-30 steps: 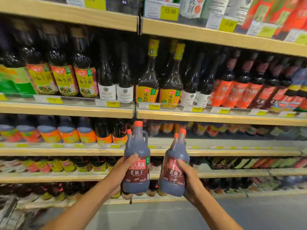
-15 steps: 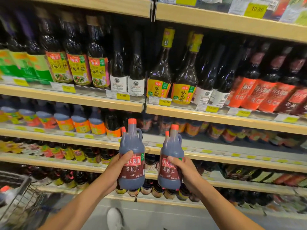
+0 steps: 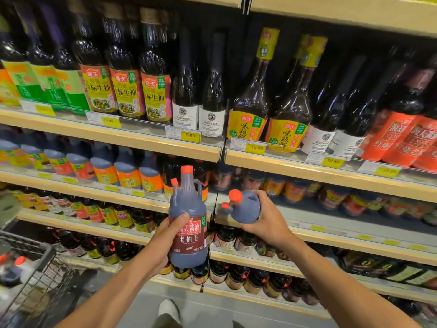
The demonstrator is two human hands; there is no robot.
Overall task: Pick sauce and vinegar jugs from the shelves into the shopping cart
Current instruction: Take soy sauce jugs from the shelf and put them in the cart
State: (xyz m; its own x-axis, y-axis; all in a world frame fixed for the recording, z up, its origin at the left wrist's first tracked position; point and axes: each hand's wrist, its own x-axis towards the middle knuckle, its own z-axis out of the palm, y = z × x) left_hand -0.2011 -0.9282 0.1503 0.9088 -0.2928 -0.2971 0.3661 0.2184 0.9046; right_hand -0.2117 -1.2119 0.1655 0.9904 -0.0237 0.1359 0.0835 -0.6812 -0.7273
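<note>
I hold two dark sauce jugs with orange caps in front of the shelves. My left hand (image 3: pixel 171 235) grips the left jug (image 3: pixel 188 223) upright by its body, its red label facing me. My right hand (image 3: pixel 267 216) grips the right jug (image 3: pixel 243 208), which is tipped over to the left so its cap and small spout point toward the other jug. The wire shopping cart (image 3: pixel 30 268) stands at the lower left, and at least two orange-capped jugs (image 3: pixel 16 266) lie in it, blurred.
Wooden shelves (image 3: pixel 113 136) packed with sauce bottles and jugs fill the view from top to bottom. Yellow price tags (image 3: pixel 190 135) line the shelf edges. My white shoe (image 3: pixel 169 308) is on the grey floor below.
The right jug has tipped from upright over to the left in my right hand. The view has shifted left and down, bringing more of the cart into sight.
</note>
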